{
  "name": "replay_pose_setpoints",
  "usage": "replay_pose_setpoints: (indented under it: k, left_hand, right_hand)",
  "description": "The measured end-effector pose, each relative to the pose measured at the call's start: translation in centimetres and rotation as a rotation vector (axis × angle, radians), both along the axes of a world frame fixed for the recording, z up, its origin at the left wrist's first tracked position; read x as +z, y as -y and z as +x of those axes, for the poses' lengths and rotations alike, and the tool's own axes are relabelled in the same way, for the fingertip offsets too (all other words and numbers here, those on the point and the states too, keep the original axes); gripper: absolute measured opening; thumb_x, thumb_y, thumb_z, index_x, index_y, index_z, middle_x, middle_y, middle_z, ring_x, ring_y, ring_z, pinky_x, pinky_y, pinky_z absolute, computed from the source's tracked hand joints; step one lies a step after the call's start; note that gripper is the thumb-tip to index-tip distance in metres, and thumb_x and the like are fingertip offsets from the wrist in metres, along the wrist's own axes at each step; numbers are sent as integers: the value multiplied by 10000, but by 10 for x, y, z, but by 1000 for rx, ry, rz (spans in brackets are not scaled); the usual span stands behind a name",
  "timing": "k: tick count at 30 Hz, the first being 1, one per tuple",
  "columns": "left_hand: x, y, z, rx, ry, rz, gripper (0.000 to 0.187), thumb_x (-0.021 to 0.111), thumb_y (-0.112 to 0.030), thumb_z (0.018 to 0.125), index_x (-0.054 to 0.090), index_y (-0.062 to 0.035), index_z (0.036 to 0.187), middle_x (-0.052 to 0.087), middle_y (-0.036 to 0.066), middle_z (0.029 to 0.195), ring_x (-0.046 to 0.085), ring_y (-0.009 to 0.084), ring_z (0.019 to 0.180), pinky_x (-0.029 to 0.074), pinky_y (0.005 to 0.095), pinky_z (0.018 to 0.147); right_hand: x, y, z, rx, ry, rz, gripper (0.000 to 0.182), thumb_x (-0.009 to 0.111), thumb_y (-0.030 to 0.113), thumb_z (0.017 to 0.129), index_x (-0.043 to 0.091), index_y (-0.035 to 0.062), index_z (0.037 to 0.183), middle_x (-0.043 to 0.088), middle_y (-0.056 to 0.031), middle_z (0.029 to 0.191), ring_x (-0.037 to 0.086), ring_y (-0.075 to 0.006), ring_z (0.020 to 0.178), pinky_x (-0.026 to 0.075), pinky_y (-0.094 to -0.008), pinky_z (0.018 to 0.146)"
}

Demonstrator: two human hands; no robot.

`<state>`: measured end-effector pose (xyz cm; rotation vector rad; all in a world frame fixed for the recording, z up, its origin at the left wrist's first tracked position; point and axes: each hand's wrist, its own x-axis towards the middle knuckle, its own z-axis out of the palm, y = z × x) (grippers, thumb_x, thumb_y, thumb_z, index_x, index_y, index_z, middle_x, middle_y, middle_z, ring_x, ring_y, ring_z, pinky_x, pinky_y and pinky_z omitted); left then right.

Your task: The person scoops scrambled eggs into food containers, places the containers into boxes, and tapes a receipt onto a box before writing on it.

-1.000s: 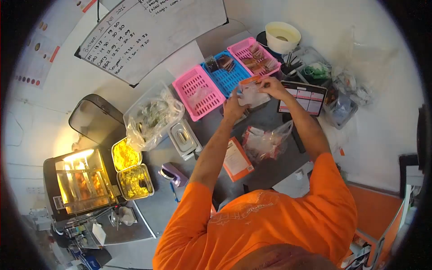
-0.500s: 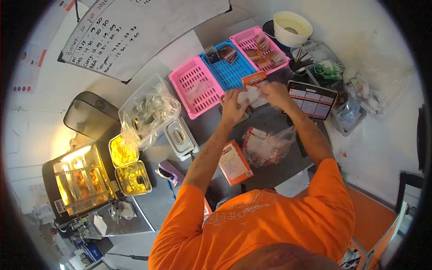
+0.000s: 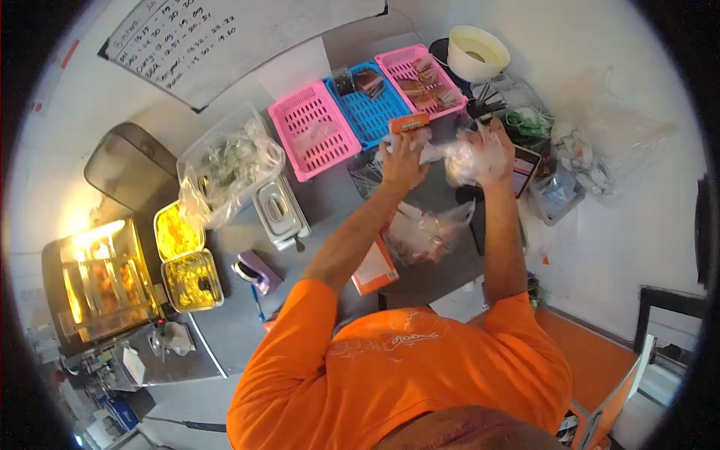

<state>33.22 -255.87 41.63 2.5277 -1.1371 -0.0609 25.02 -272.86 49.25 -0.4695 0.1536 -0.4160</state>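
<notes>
Thin, crumpled clear plastic (image 3: 463, 161) stretches between my two hands above the back of the dark counter; whether it is a bag or a glove I cannot make out. My left hand (image 3: 405, 163) grips its left end, just in front of a small orange box (image 3: 409, 123). The bulk of the plastic bunches against my right hand (image 3: 495, 154), which is raised on the right and smeared by motion, its fingers bent around it. Below my hands lies a clear bag with red and white contents (image 3: 429, 232), beside an orange-and-white box (image 3: 374, 268).
Pink (image 3: 314, 131) and blue (image 3: 365, 105) baskets line the back, with another pink basket (image 3: 421, 81) holding packets. A tablet (image 3: 525, 166) stands behind my right hand. Leftward are a lidded steel container (image 3: 280, 211), a purple tape dispenser (image 3: 259, 271) and a lit warmer (image 3: 101, 281).
My right hand has moved right and away from the orange box, drawing the plastic out between both hands. My left hand stays near the box. The whole view has shifted slightly.
</notes>
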Motion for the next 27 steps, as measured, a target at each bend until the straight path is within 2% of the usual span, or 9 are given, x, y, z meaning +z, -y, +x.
replay_pose_setpoints:
  k: [2,3,6,10,12,16,21,23,27]
  left_hand:
    - [35,-28,-20,75,-40,-236,441,582,-464,957,628,-151,1263,506,95,1390,411,290,1336,215,611,1074]
    - [46,-48,-33,28,-23,-420,359,635,-352,940,613,-170,1248,530,72,1287,495,282,1213,363,574,1014]
    - [106,-124,-78,-41,-1796,-1128,297,638,-239,943,616,-188,1235,554,33,1263,564,227,1118,518,430,845]
    - [87,-236,-101,314,-1328,-1430,292,607,-24,908,595,-27,1199,657,53,1045,637,180,961,555,340,793]
    - [97,-294,-119,453,-1204,-1646,248,609,-29,900,610,10,1144,668,78,1013,646,176,925,539,316,785]
    - [90,-410,-162,626,-1138,-1165,293,635,-101,897,645,-62,1188,657,57,1069,613,172,974,504,327,835]
    - [-8,-495,-231,484,-188,-330,450,703,-215,850,606,-148,1284,602,79,1219,618,251,1044,499,407,891]
    - [-17,-497,-250,382,70,64,485,738,-250,818,590,-156,1270,621,61,1227,586,316,1134,486,470,923]
    - [-7,-492,-237,482,-374,238,348,741,-256,791,624,-154,1102,668,41,1104,597,271,1128,482,461,875]
  right_hand:
    - [-3,-14,-13,428,601,-20,288,466,265,965,507,66,1170,536,-96,832,489,-221,637,468,-345,630]
    - [8,-40,-20,372,514,-85,338,472,363,975,511,67,1132,497,-63,829,492,-194,698,477,-340,700]
    - [22,-143,-27,-171,0,-753,335,474,379,965,502,76,1106,484,-38,898,498,-170,804,464,-327,759]
    - [47,-258,-53,428,94,-1176,321,603,148,902,554,59,1206,569,-94,1148,563,-203,1079,455,-341,936]
    - [46,-321,-71,168,206,-1532,317,619,61,870,604,66,1187,598,-139,1173,601,-264,1110,479,-359,949]
    - [16,-382,-91,222,327,-1567,296,639,1,835,703,95,1107,643,-205,1148,647,-350,1094,537,-376,912]
    - [-50,-425,-86,420,-127,-1130,171,723,2,843,669,-5,1004,740,-92,1006,695,-129,858,541,-275,788]
    - [-69,-432,-87,330,-183,-1038,163,749,26,824,656,7,957,740,-96,961,702,-161,821,540,-283,735]
    - [-78,-445,-98,223,-282,-1328,222,804,95,781,621,12,876,729,-108,898,698,-181,781,520,-318,681]
